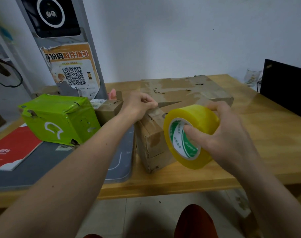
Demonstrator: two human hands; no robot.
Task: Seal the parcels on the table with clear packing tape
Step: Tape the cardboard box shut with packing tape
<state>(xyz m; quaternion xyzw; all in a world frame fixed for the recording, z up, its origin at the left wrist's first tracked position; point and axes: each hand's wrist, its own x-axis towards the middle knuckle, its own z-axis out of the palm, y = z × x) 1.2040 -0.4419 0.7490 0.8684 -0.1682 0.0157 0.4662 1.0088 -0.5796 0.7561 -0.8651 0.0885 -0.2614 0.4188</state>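
The right hand [232, 134] grips the tape roll [191, 134] above the near edge of the table [249, 134], thumb hooked into the core and fingers curled over the outer rim. The roll is yellowish, glossy, with a white and green printed liner inside, and it is tilted so the core faces the camera. It hangs just in front of the right side of a small box [153, 141], covering part of it.

That box is brown cardboard, creased, with older tape strips on its near face and frayed lower corners. The left hand [139, 105] sits on the box's top far edge, fingers curled and pinching what looks like the free end of tape down on the cardboard.

To the left, on a grey mat [60, 162], lie a red booklet [14, 148] and a green parcel [60, 117] wrapped in shiny film. Behind the small box lies a flat box [194, 90], wide and patched with tape.
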